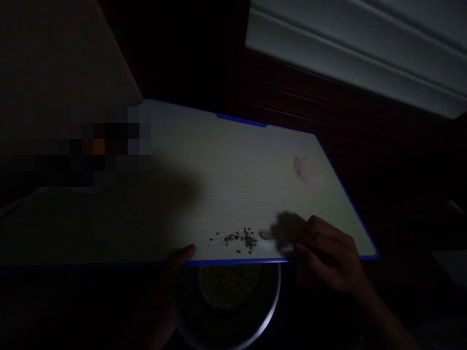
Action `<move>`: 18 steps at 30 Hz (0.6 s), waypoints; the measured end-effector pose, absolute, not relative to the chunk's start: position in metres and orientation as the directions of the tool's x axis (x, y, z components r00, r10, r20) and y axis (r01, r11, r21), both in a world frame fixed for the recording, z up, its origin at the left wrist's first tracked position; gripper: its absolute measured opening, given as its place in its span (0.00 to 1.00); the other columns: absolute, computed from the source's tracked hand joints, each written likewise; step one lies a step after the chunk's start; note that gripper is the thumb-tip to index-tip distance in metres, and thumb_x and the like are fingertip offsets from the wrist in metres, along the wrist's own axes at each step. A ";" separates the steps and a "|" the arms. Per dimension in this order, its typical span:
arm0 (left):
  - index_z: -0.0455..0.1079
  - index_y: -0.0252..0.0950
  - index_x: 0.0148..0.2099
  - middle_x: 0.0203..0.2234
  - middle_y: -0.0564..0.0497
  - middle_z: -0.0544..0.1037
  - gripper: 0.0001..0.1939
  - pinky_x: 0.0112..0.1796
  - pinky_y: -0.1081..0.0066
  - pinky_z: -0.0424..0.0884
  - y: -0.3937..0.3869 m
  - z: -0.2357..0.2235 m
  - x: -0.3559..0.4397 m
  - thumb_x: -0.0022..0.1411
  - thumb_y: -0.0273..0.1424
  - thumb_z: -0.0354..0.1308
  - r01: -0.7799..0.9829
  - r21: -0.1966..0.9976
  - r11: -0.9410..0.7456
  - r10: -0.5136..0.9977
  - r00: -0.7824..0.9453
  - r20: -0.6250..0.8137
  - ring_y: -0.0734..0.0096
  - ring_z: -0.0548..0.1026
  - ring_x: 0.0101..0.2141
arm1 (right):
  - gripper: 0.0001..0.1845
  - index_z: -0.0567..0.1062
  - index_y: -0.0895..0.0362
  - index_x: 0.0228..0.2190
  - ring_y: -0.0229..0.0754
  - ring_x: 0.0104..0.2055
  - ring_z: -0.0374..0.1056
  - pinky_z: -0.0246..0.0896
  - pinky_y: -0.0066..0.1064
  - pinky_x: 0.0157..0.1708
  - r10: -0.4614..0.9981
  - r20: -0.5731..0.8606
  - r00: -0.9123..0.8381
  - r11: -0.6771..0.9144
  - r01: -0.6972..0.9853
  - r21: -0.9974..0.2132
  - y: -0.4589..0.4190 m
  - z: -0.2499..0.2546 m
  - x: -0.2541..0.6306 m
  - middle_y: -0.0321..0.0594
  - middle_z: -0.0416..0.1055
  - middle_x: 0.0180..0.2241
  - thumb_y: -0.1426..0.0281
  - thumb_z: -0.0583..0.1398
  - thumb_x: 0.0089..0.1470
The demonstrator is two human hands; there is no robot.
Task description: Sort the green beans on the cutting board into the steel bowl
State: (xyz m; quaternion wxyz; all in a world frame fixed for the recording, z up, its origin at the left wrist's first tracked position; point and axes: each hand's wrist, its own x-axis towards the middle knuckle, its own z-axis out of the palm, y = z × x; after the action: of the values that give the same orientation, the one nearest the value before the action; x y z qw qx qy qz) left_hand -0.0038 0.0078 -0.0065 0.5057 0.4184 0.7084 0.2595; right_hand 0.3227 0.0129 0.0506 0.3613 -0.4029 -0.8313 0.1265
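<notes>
A pale board point(233, 184) with a blue rim spans the dim view. Small green beans point(248, 239), which look like mung beans, lie scattered near its front edge. Just below that edge is a round metal bowl point(272, 316) with many more beans point(229, 287) inside. My left hand point(166, 291) grips the board's front edge, thumb on top and its other fingers hidden underneath. To the right of the loose beans, my right hand point(328, 253) is closed low over the board. A thin, stick-like piece point(268, 236) reaches from it toward the beans; shadow hides its kind.
A pinkish powdery patch point(308, 171) lies on the board's right side. Pale ridged panels point(350, 43) stand at the upper right, beyond dark wood. A blurred-out area point(95, 146) covers the left. Much of the surroundings is too dark to make out.
</notes>
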 end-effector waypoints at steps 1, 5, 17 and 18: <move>0.69 0.35 0.56 0.58 0.37 0.78 0.32 0.61 0.50 0.66 0.009 -0.005 -0.003 0.51 0.45 0.54 0.321 0.778 0.541 0.839 -0.134 -0.528 0.44 0.73 0.60 | 0.08 0.77 0.57 0.40 0.40 0.33 0.64 0.61 0.34 0.29 0.759 0.505 -0.410 0.645 0.580 -0.498 0.012 0.050 0.323 0.39 0.70 0.30 0.79 0.62 0.60; 0.68 0.34 0.57 0.61 0.37 0.76 0.36 0.63 0.52 0.63 0.010 0.000 -0.002 0.48 0.47 0.55 0.312 0.760 0.569 0.818 -0.127 -0.561 0.44 0.71 0.62 | 0.08 0.77 0.58 0.40 0.40 0.33 0.65 0.62 0.35 0.31 0.769 0.499 -0.401 0.632 0.597 -0.495 0.011 0.049 0.324 0.40 0.71 0.31 0.79 0.62 0.60; 0.68 0.37 0.57 0.60 0.40 0.77 0.37 0.59 0.51 0.69 0.007 -0.007 -0.006 0.46 0.49 0.56 0.287 0.765 0.577 0.813 -0.109 -0.572 0.46 0.74 0.59 | 0.06 0.75 0.58 0.35 0.38 0.29 0.61 0.57 0.33 0.27 0.741 0.538 -0.402 0.657 0.598 -0.459 0.011 0.050 0.324 0.37 0.66 0.26 0.80 0.61 0.59; 0.67 0.37 0.58 0.61 0.40 0.76 0.38 0.60 0.50 0.68 0.007 -0.010 -0.008 0.47 0.50 0.56 0.307 0.767 0.563 0.821 -0.103 -0.562 0.45 0.73 0.60 | 0.06 0.76 0.59 0.35 0.38 0.29 0.61 0.57 0.33 0.27 0.737 0.536 -0.412 0.664 0.590 -0.459 0.011 0.051 0.323 0.37 0.67 0.26 0.80 0.60 0.59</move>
State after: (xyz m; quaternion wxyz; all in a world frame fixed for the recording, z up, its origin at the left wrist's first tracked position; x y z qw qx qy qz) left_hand -0.0075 0.0067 -0.0098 0.5361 0.4011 0.7030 0.2396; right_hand 0.3232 0.0110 0.0508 0.3687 -0.3976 -0.8343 0.0994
